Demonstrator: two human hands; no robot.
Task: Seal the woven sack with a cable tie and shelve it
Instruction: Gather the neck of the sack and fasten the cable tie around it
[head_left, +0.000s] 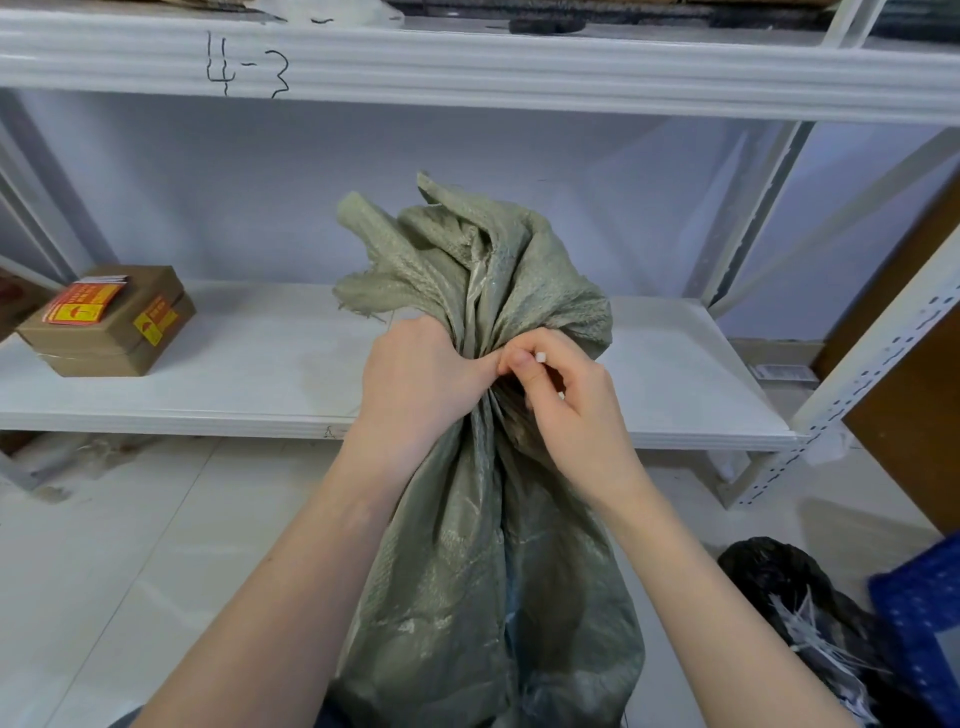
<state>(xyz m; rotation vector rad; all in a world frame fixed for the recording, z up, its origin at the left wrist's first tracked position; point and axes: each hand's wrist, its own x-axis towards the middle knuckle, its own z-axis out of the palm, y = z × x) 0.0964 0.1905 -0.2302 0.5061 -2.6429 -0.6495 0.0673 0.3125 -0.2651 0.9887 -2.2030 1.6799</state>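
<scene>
We saw a green woven sack (483, 561) standing up on the pale floor (130, 571), right in front of a white shelf (208, 358). Its top was bunched into a tight neck, and the loose cloth above the neck stuck up in big crumpled folds.

The left hand (415, 379) was wrapped around the neck of the sack and squeezed it tight. The right hand (561, 400) was just beside it, touching the neck too. Its fingers were curled, and the thumb and first finger pinched a small white bit of a cable tie (541, 357). We could only see that little white end. The rest of the tie was hidden by the fingers and the folds, so we could not tell if it went all the way around the neck.

The sack was not on the shelf. The shelf board behind it held a brown cardboard box (104, 327) far to the left, with red and yellow stickers on it. On the rail of the shelf above, someone had written "4-3" (247, 65) in black.

Down at the right, on the floor, there was a black bag (779, 582) with thin white strips (810, 629) poking out. Next to it was something blue (924, 613) with little dots.
</scene>
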